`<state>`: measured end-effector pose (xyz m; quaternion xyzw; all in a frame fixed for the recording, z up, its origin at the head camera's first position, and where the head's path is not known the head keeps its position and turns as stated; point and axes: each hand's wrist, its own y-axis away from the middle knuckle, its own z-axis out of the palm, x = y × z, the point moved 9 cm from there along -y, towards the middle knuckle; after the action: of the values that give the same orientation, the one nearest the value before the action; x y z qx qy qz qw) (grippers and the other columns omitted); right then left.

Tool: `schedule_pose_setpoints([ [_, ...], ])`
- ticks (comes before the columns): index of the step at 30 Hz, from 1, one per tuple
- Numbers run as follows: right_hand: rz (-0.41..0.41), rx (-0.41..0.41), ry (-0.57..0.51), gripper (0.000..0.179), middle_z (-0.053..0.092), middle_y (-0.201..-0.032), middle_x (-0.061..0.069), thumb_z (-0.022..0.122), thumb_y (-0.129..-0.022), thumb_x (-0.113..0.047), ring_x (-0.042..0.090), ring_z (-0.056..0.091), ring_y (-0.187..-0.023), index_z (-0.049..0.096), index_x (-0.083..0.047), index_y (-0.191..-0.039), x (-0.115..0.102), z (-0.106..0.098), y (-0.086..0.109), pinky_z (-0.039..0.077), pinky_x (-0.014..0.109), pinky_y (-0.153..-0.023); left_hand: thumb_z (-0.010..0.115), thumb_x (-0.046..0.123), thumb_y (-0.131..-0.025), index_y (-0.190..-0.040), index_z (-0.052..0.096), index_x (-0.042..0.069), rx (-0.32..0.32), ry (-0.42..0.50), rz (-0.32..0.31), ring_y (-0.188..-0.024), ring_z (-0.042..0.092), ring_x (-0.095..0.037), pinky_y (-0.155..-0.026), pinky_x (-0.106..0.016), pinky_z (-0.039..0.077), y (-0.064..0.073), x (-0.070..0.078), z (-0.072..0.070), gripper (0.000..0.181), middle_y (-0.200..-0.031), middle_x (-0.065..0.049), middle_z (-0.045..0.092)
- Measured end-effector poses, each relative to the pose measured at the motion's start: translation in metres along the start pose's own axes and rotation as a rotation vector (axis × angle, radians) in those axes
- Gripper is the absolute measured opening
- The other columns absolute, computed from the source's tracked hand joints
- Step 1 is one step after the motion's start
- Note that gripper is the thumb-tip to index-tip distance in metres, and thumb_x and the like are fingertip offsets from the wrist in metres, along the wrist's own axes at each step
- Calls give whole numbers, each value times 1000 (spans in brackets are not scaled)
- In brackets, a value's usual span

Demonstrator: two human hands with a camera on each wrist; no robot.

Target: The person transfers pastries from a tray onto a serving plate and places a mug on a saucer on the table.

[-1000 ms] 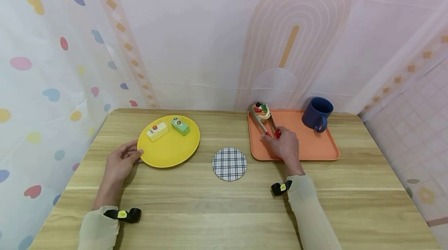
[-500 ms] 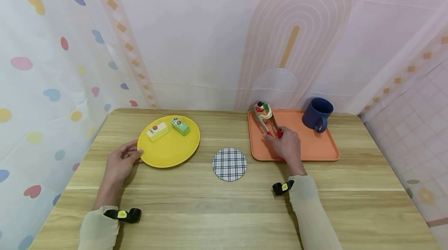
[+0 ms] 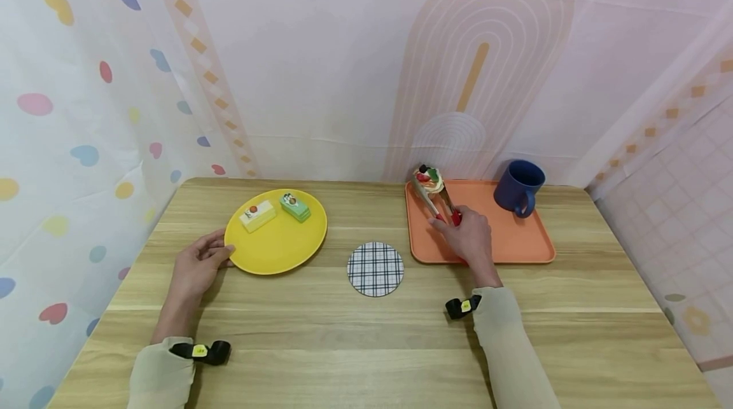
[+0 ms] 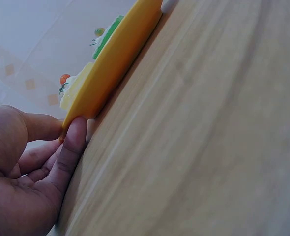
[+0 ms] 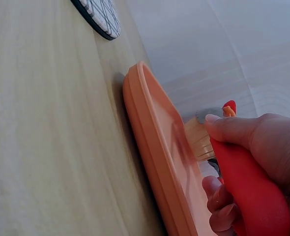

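My left hand (image 3: 197, 264) pinches the left rim of a round yellow plate (image 3: 280, 247), thumb on one side and fingers on the other in the left wrist view. Two toy cake slices lie on the plate: a cream-yellow slice (image 3: 258, 215) and a green slice (image 3: 295, 205). On the right, my right hand (image 3: 471, 238) grips tongs (image 5: 253, 191) by their red handles. The metal arms of the tongs stand either side of a fruit-topped cupcake (image 3: 431, 180) at the back left corner of an orange tray (image 3: 509, 240). Whether the cupcake touches the tray is unclear.
A dark blue mug (image 3: 518, 185) stands at the tray's back right. Between plate and tray lies a round checked coaster (image 3: 375, 269). A patterned cloth backdrop (image 3: 321, 65) rises directly behind the wooden table (image 3: 321, 339).
My right hand, with the tongs and cupcake, has shifted very slightly to the right. My left hand and the plate have stayed put.
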<state>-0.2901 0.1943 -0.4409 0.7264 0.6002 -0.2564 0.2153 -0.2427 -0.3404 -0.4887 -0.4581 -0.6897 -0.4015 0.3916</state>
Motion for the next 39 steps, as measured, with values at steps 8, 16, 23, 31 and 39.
schedule_pose_setpoints([
  [8,2,-17,-3,74,63,-96,15,74,-90,-53,29,56,-82,58,-1,-140,-5,1,2,40,28,-56,60,21,-105,-156,42,6,12,-6,-9,-87,62,3,-77,-18,63,1,-2,-1,56,-112,5,57],
  [16,-22,-19,-4,72,64,-96,15,74,-90,-52,28,56,-82,59,0,-138,-15,2,5,40,27,-56,61,20,-104,-156,43,6,15,7,-13,-88,62,4,-77,-17,63,1,-2,-1,57,-110,7,57],
  [23,-20,-21,-10,73,65,-100,16,75,-90,-52,29,56,-85,58,-2,-141,-20,5,8,40,27,-57,61,20,-104,-156,43,7,20,-1,-22,-87,61,4,-76,-17,63,1,-2,-1,56,-110,7,57],
  [31,-51,-32,-8,72,66,-98,14,74,-90,-54,28,57,-84,60,-2,-138,-28,9,11,41,28,-58,61,20,-104,-156,43,6,10,-2,-8,-88,61,4,-77,-17,63,1,-1,-1,56,-112,5,57],
  [39,-70,-44,-25,69,66,-99,13,74,-90,-51,29,56,-88,60,-3,-138,-35,14,15,42,28,-60,60,21,-104,-156,43,6,13,-14,-4,-88,61,3,-77,-17,63,1,-1,-1,56,-112,5,56],
])
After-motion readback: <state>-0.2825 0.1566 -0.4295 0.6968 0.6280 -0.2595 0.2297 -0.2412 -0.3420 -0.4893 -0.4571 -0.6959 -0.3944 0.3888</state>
